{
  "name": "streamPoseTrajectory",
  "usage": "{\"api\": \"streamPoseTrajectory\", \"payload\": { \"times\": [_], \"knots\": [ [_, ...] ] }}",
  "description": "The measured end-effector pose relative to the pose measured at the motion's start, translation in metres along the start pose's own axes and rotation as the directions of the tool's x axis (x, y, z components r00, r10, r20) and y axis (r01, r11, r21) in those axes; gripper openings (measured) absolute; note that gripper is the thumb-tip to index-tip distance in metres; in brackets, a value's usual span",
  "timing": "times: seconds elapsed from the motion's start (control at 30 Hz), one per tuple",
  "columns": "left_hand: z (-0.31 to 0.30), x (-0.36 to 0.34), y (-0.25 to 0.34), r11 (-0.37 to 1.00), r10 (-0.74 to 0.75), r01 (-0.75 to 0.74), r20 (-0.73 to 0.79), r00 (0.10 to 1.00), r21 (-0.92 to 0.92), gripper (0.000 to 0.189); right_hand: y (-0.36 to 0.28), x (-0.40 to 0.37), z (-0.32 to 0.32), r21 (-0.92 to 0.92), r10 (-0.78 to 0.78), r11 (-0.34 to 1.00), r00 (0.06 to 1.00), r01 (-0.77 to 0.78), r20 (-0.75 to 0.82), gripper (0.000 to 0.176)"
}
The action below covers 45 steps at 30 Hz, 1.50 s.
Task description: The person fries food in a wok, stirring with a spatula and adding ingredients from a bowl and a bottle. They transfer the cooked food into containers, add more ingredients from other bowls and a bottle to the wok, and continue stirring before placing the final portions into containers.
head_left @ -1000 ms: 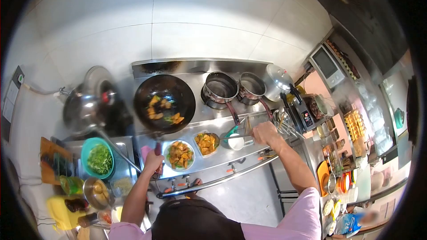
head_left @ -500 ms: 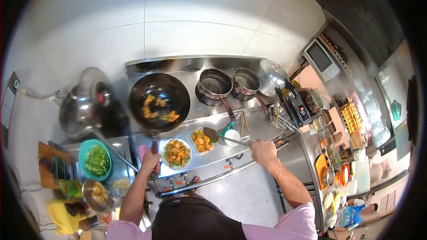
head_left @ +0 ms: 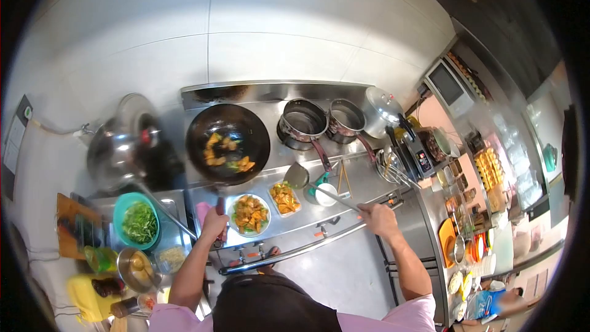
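My left hand (head_left: 214, 224) grips the handle of a dark wok (head_left: 212, 117) on the stove, with a few browned pieces and bits of green in it. A pink cloth (head_left: 201, 210) lies beside that hand. My right hand (head_left: 379, 218) is closed round the end of a long-handled wok spatula (head_left: 297, 176). Its head hangs above the counter, just past a square container (head_left: 296, 209) of browned food. Between the wok handle and that container stands a round white plate (head_left: 265, 228) heaped with similar pieces. A white cup (head_left: 326, 194) sits under the spatula's shaft.
Two saucepans (head_left: 305, 120) and a pressure cooker (head_left: 381, 107) stand right of the wok. Chopsticks (head_left: 345, 178) lie near the cup. At left are a large metal pan (head_left: 110, 154) and a teal bowl (head_left: 117, 224) of chopped greens. A rail (head_left: 295, 257) runs along the stove front.
The spatula head has lifted from the edge of the square container, up and away from it. My right hand has shifted slightly right and down. My left hand stays on the wok handle.
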<state>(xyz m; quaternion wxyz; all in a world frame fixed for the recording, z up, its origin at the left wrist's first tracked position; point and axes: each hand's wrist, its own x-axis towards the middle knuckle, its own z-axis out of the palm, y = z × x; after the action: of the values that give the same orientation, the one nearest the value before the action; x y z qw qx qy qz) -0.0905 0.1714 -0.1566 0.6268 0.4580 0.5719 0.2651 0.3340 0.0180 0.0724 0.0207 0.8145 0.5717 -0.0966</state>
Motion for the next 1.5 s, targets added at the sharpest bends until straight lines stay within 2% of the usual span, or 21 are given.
{"api": "streamPoseTrajectory", "payload": {
  "times": [0.1, 0.13, 0.23, 0.27, 0.37, 0.4, 0.43, 0.53, 0.67, 0.77, 0.87, 0.97, 1.03, 1.1, 1.17, 1.23, 1.3, 1.33, 1.43, 1.5],
  "knots": [
    [0.006, 0.002, -0.008, 1.000, 0.014, -0.014, -0.024, 1.000, 0.007, 0.009, -0.006, 0.025, -0.015, 0.162, -0.113, 0.980, 0.993, 0.116, -0.027, 0.028],
    [0.010, -0.001, -0.004, 0.998, 0.002, 0.001, -0.053, 0.999, 0.060, 0.010, -0.017, 0.039, -0.020, 0.138, -0.173, 0.974, 0.984, 0.178, -0.043, 0.028],
    [0.020, 0.001, -0.011, 0.996, -0.019, 0.028, -0.110, 0.994, 0.081, 0.012, -0.086, 0.077, -0.045, -0.019, -0.250, 0.968, 0.966, 0.251, 0.068, 0.026],
    [0.022, 0.019, -0.037, 0.991, 0.070, -0.057, -0.114, 0.991, 0.118, 0.012, -0.099, 0.097, -0.038, -0.051, -0.279, 0.957, 0.954, 0.286, 0.109, 0.025],
    [0.028, 0.020, -0.038, 0.995, 0.005, 0.012, -0.161, 0.987, 0.104, 0.021, -0.135, 0.137, -0.020, -0.046, -0.443, 0.886, 0.873, 0.461, 0.206, 0.024],
    [0.030, 0.034, -0.060, 0.988, 0.050, -0.020, -0.196, 0.979, 0.152, 0.023, -0.144, 0.147, -0.013, -0.049, -0.473, 0.867, 0.848, 0.496, 0.238, 0.024],
    [0.029, 0.032, -0.055, 0.990, 0.038, -0.010, -0.194, 0.980, 0.144, 0.023, -0.154, 0.154, -0.009, -0.052, -0.500, 0.846, 0.822, 0.531, 0.272, 0.024],
    [0.032, 0.015, -0.033, 0.997, -0.019, 0.031, -0.152, 0.988, 0.077, 0.023, -0.181, 0.149, 0.013, -0.083, -0.475, 0.856, 0.838, 0.511, 0.268, 0.023],
    [0.031, 0.006, -0.020, 0.995, 0.035, -0.020, -0.148, 0.988, 0.103, 0.024, -0.202, 0.135, 0.032, -0.057, -0.346, 0.932, 0.925, 0.358, 0.158, 0.022],
    [0.027, 0.006, -0.017, 0.996, 0.013, -0.001, -0.138, 0.990, 0.086, 0.025, -0.191, 0.130, 0.022, -0.114, -0.327, 0.935, 0.942, 0.335, 0.080, 0.021],
    [0.026, 0.002, -0.010, 0.993, 0.002, 0.014, -0.138, 0.990, 0.114, 0.026, -0.171, 0.144, 0.008, -0.253, -0.341, 0.901, 0.936, 0.353, 0.092, 0.019],
    [0.023, 0.008, -0.017, 0.990, 0.022, -0.003, -0.132, 0.991, 0.139, 0.026, -0.158, 0.164, -0.001, -0.282, -0.380, 0.875, 0.919, 0.393, 0.102, 0.019],
    [0.023, 0.028, -0.047, 0.985, 0.087, -0.065, -0.140, 0.986, 0.159, 0.024, -0.153, 0.177, 0.008, -0.212, -0.401, 0.885, 0.910, 0.415, 0.107, 0.021],
    [0.021, 0.014, -0.024, 0.995, 0.028, -0.016, -0.127, 0.991, 0.099, 0.021, -0.138, 0.204, 0.061, -0.123, -0.390, 0.910, 0.918, 0.396, 0.074, 0.023],
    [0.018, 0.003, -0.009, 0.998, -0.011, 0.017, -0.097, 0.995, 0.062, 0.019, -0.141, 0.202, 0.119, 0.169, -0.366, 0.918, 0.931, 0.358, 0.016, 0.026],
    [0.015, 0.001, -0.003, 0.998, -0.029, 0.031, -0.055, 0.998, 0.047, 0.018, -0.155, 0.190, 0.155, 0.241, -0.349, 0.910, 0.937, 0.337, 0.007, 0.029],
    [0.010, -0.001, 0.001, 0.999, -0.047, 0.047, -0.041, 0.998, -0.001, 0.015, -0.155, 0.176, 0.174, 0.322, -0.351, 0.876, 0.933, 0.358, -0.081, 0.031],
    [0.008, -0.003, 0.006, 0.998, -0.065, 0.065, -0.030, 0.997, -0.009, 0.014, -0.157, 0.170, 0.175, 0.361, -0.346, 0.858, 0.930, 0.366, -0.122, 0.032],
    [0.006, -0.004, 0.010, 0.997, -0.077, 0.077, -0.004, 0.997, -0.009, 0.012, -0.140, 0.158, 0.161, 0.337, -0.280, 0.893, 0.955, 0.298, -0.102, 0.031],
    [0.003, -0.002, 0.007, 0.998, -0.062, 0.062, -0.008, 0.998, 0.004, 0.011, -0.119, 0.157, 0.159, 0.339, -0.311, 0.869, 0.931, 0.360, -0.190, 0.030]
  ]
}}
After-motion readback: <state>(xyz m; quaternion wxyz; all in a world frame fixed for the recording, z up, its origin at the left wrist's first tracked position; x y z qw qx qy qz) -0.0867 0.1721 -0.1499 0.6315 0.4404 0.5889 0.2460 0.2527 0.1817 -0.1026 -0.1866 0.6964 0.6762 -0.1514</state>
